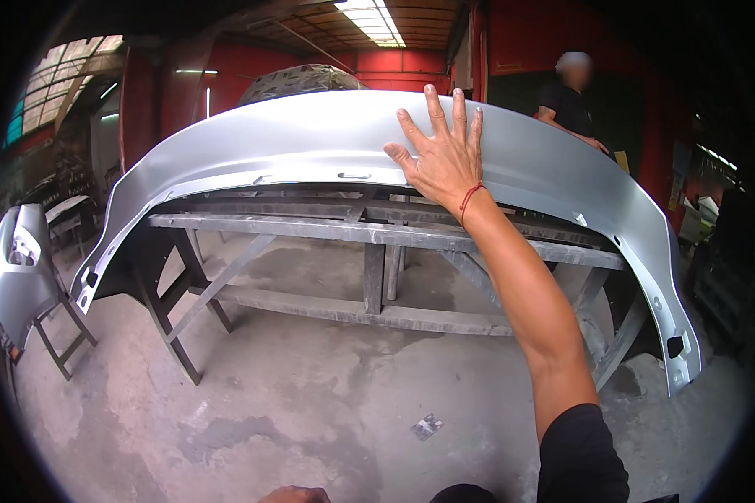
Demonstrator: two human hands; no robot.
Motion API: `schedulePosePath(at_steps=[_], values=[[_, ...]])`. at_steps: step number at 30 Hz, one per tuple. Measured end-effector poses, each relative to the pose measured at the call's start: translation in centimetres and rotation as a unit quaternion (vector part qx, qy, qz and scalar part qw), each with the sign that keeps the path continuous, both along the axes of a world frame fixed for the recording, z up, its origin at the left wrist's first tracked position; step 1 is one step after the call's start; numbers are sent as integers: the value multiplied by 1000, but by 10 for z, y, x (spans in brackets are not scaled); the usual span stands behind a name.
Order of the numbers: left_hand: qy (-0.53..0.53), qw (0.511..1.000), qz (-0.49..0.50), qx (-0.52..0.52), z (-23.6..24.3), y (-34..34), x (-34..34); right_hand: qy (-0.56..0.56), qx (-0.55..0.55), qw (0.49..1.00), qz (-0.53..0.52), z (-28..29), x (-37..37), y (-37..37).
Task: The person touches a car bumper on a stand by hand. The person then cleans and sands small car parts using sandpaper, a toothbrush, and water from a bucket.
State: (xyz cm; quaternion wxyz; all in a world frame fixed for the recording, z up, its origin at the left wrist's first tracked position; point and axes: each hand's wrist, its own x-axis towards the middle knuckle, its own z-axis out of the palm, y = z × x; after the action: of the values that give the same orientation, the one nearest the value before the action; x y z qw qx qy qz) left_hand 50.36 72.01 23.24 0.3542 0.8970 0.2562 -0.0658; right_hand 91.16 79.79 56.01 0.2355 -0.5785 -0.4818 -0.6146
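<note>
Right hand (443, 159) is flat on the bumper (310, 138), upper centre of frame, fingers (434, 107) spread and pointing up, palm pressed on the silver skin just above its lower edge. Open contact, no grip. Red cord on that wrist; forearm runs down to lower right, black sleeve at the bottom edge. Bumper is a long silver arc spanning the upper half of the frame, ends curling down at left centre and right centre, sitting on a grey metal stand (369, 243) directly under the hand. Left hand (294, 495) only shows as a sliver at the bottom edge, centre-left, well away from the bumper; can't tell if it's open or closed, nothing visibly in it. Second silver panel (21, 268) on a small trestle at far left. Another person (572, 101) in a black shirt stands behind the bumper, upper right, one hand at its top edge. Stained concrete floor (310, 402) below, small scrap (426, 426) lying bottom centre.
</note>
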Motion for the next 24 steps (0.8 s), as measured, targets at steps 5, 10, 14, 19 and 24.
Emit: schedulePosePath(at_steps=[5,10,14,19,24], values=[[-4,1000,-5,-2,-1,2,-1,19,-36,999,-10,-13,1,-13],[-3,1000,-2,-1,2,0,-2,-8,-51,998,24,-20,-2,-24],[-3,1000,2,11,4,-3,-3,2,-82,997,11,-23,-10,-33],[-11,1000,2,9,4,-5,-1,-10,0,997,79,-13,-5,-24],[-5,1000,9,16,-5,-2,-1,9,-53,998,37,-25,-1,-12]])
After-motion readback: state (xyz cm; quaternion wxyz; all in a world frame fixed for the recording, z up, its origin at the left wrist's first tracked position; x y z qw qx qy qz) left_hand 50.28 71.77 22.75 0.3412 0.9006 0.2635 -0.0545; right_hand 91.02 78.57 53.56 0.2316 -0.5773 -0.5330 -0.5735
